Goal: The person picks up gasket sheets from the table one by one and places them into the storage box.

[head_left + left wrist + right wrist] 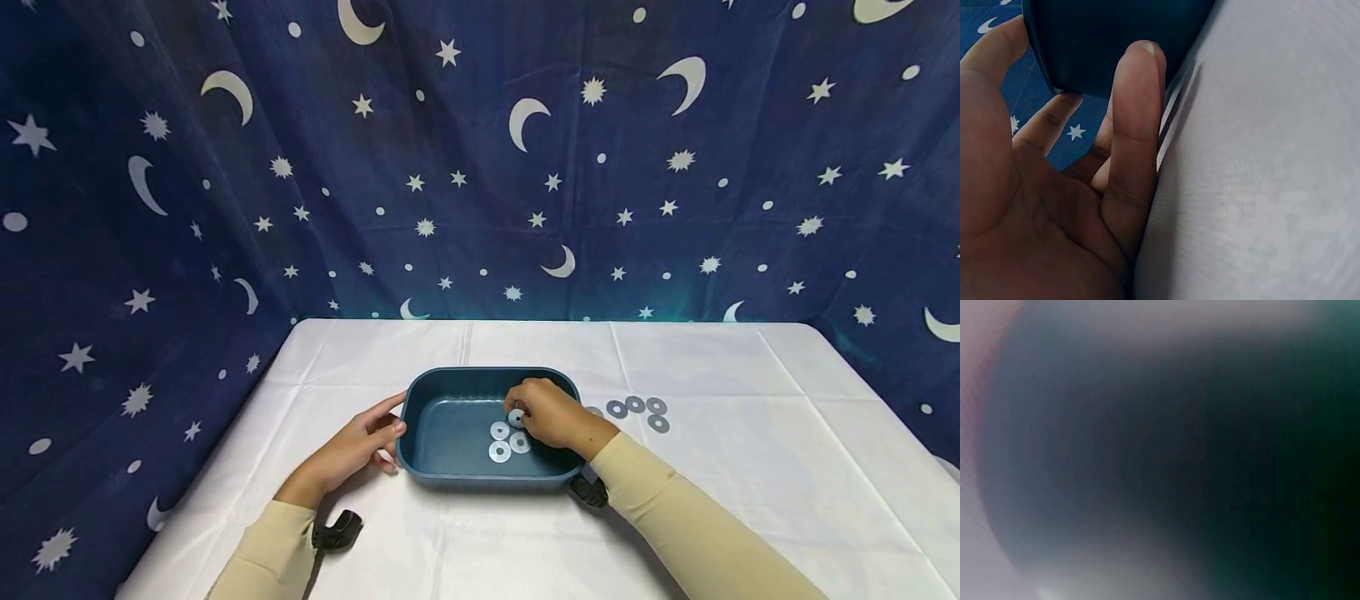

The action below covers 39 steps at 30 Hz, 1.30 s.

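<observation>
I've got the blue bin (450, 433) on the white cloth of the tabletop (757, 475), a bit left of middle, long side facing me. Left hand (360, 437): on the bin's left end, not clenched, fingers mostly straight, thumb near the rim; left wrist view has fingertips touching the outer wall. Right hand (551, 415): reaching into the bin's right half, fingers curled, looks to be pinching one washer (512, 422) at the tips. My right wrist feed is a dark blur, can't tell anything about the grasp there, so head view only. Three more washers (494, 454) lie flat on the bin floor just nearer me and left of the pinched one. Outside, right of the bin, I count five loose washers (651, 403) on the cloth, grey, close together, the leftmost partly hidden behind the right hand's wrist. Both arms in beige sleeves (675, 517). I see a black wrist device (337, 533) under the left wrist and another (588, 490) at the right, by the bin's near right corner. Dark blue backdrop (465, 150) behind, pale moons and stars.
</observation>
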Each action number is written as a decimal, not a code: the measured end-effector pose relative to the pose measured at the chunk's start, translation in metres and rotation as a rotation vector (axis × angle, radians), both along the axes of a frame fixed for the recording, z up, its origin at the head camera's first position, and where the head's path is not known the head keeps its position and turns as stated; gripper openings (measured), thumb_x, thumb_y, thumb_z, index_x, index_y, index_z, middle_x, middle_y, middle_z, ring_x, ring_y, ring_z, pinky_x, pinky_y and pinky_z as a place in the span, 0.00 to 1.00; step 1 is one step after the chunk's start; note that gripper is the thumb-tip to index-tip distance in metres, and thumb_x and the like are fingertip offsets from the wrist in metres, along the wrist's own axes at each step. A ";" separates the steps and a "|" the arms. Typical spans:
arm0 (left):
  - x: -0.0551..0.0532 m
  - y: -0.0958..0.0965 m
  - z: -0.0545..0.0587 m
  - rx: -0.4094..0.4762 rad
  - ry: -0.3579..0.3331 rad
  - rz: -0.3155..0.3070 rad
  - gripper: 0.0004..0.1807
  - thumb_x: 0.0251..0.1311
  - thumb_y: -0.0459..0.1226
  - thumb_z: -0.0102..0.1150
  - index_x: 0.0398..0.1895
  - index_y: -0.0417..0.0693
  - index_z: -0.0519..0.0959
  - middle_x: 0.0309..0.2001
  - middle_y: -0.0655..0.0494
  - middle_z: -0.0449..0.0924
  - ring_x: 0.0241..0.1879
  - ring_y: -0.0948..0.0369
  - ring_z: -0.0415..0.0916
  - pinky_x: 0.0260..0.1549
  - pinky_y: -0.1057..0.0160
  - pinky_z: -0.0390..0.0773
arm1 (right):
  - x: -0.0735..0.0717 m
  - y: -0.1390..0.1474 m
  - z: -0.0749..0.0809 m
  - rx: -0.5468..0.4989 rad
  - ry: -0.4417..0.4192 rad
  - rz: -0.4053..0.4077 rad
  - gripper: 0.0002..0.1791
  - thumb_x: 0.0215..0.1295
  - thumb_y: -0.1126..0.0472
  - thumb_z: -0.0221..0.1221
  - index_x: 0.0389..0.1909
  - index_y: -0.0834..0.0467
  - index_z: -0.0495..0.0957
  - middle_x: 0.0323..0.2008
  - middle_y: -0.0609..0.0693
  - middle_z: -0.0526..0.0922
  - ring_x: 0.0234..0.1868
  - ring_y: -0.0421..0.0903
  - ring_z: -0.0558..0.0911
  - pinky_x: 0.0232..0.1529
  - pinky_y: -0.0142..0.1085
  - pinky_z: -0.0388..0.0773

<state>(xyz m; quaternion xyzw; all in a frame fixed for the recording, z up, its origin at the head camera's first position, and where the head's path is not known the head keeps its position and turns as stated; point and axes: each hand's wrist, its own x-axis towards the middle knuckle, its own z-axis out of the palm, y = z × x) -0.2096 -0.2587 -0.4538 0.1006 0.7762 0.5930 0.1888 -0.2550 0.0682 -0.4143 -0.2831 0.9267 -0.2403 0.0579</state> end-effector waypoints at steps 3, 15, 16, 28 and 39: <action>0.000 0.000 0.001 0.004 0.003 -0.005 0.38 0.75 0.44 0.52 0.81 0.47 0.47 0.48 0.46 0.69 0.30 0.59 0.80 0.31 0.60 0.86 | -0.001 0.000 0.000 0.005 0.004 0.004 0.13 0.61 0.76 0.61 0.41 0.57 0.87 0.37 0.51 0.84 0.41 0.44 0.81 0.47 0.42 0.83; 0.000 0.001 0.001 -0.001 0.003 -0.005 0.38 0.75 0.44 0.51 0.81 0.48 0.48 0.48 0.46 0.69 0.31 0.59 0.79 0.31 0.60 0.86 | -0.002 -0.001 -0.002 0.012 0.007 -0.023 0.11 0.63 0.74 0.61 0.43 0.61 0.87 0.41 0.53 0.86 0.46 0.47 0.84 0.50 0.43 0.84; 0.000 0.001 0.001 -0.003 0.002 -0.005 0.38 0.75 0.44 0.51 0.81 0.48 0.48 0.48 0.46 0.69 0.31 0.59 0.80 0.32 0.60 0.86 | -0.001 -0.001 -0.002 0.017 0.020 -0.025 0.11 0.63 0.73 0.62 0.43 0.61 0.86 0.41 0.53 0.86 0.45 0.47 0.84 0.49 0.42 0.84; 0.001 0.001 0.002 -0.010 0.009 -0.003 0.38 0.75 0.44 0.52 0.81 0.48 0.48 0.50 0.43 0.70 0.31 0.59 0.80 0.31 0.60 0.87 | 0.027 0.023 0.010 -0.177 0.351 -0.102 0.07 0.65 0.64 0.63 0.41 0.55 0.86 0.38 0.45 0.83 0.40 0.44 0.81 0.43 0.39 0.83; 0.001 0.000 0.002 -0.011 0.014 -0.004 0.38 0.75 0.44 0.51 0.81 0.48 0.47 0.50 0.43 0.70 0.31 0.59 0.79 0.31 0.60 0.86 | 0.030 0.074 0.009 -0.319 0.434 -0.226 0.07 0.62 0.70 0.63 0.39 0.58 0.85 0.31 0.46 0.79 0.32 0.44 0.76 0.29 0.32 0.73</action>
